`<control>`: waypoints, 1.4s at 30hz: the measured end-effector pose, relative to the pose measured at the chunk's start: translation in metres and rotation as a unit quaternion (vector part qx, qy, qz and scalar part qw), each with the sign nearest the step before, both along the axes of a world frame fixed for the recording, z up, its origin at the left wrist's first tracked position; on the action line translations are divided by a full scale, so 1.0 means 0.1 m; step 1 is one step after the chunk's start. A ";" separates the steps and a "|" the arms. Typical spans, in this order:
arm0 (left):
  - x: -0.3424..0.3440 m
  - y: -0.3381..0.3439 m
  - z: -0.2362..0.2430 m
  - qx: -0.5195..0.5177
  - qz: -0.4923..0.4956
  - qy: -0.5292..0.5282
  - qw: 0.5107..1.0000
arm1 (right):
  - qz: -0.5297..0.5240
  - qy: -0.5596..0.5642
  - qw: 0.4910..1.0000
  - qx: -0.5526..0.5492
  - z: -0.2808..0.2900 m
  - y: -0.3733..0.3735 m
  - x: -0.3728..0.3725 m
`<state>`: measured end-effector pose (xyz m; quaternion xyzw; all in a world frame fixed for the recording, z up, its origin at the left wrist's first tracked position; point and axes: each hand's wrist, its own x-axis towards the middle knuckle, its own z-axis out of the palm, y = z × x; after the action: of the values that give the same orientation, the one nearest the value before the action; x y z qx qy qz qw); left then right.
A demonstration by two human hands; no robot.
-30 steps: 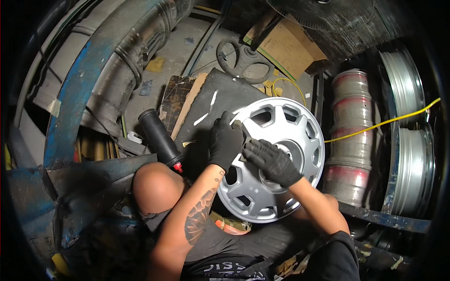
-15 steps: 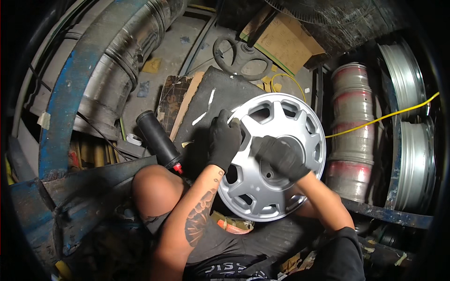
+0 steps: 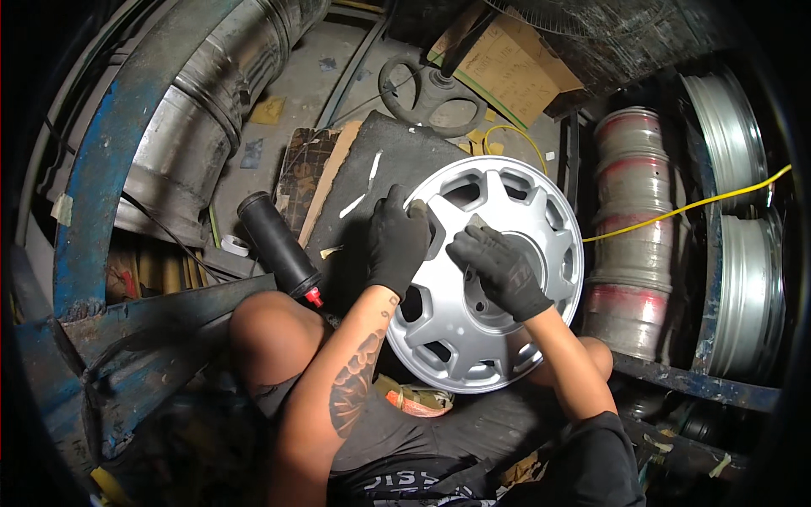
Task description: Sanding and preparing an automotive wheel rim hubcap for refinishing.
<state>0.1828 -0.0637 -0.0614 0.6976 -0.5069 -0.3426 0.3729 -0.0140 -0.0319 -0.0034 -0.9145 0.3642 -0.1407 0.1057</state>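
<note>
A silver-grey alloy wheel (image 3: 460, 334) leans face up across my lap and a dark mat (image 3: 372, 165). My left hand (image 3: 399, 245), in a black glove, is closed over its upper left rim. In a matching glove, my right hand (image 3: 500, 269) rests on the spoke face beside the recessed hub (image 3: 524, 245), its fingers bent and pressed together. From its fingertips pokes a small tan-grey piece (image 3: 477, 221) that looks like folded sandpaper; most of it is hidden.
A black cylinder with a red tip (image 3: 279, 245) lies left of the wheel. Stacked rims (image 3: 632, 228) and bright rims (image 3: 745, 296) line the right, crossed by a yellow cable (image 3: 705, 205). Farther off are a grey steering-wheel-shaped piece (image 3: 432, 101) and cardboard (image 3: 511, 72). A blue frame (image 3: 93, 203) stands left.
My right hand has slid a little up and left across the spokes, from a blurred position near the hub. My left hand keeps its hold on the rim. The view has shifted slightly.
</note>
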 end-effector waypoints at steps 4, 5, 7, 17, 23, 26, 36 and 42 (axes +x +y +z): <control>0.03 -0.03 0.19 0.053 -0.038 0.009 0.998 | -0.026 0.040 0.988 0.149 0.11 0.07 0.10; 0.01 -0.05 0.22 0.048 -0.041 0.011 0.998 | 0.050 -0.063 0.993 -0.084 -0.08 0.13 0.04; 0.03 -0.02 0.18 0.034 -0.033 0.011 0.999 | 0.090 -0.026 0.995 0.040 0.01 -0.06 -0.17; 0.01 -0.01 0.13 0.013 -0.035 0.017 0.999 | -0.062 -0.025 0.996 0.067 -0.08 -0.10 -0.33; 0.07 -0.01 0.08 0.032 -0.021 0.010 0.999 | 0.006 0.017 1.000 -0.017 0.13 -0.15 -0.11; 0.01 -0.02 -0.01 0.019 -0.016 0.008 1.000 | 0.098 -0.030 0.994 -0.024 -0.12 0.11 -0.09; 0.00 0.00 -0.12 0.000 -0.012 0.011 1.000 | -0.114 -0.043 0.989 -0.082 -0.08 -0.05 -0.34; 0.03 -0.02 0.13 0.043 -0.010 0.006 0.999 | -0.339 -0.319 0.885 0.005 0.13 0.37 -0.18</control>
<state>0.1854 -0.0657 -0.0488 0.7058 -0.4961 -0.3724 0.3421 -0.0316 0.0053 0.0098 -0.6401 0.5997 -0.4504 0.1666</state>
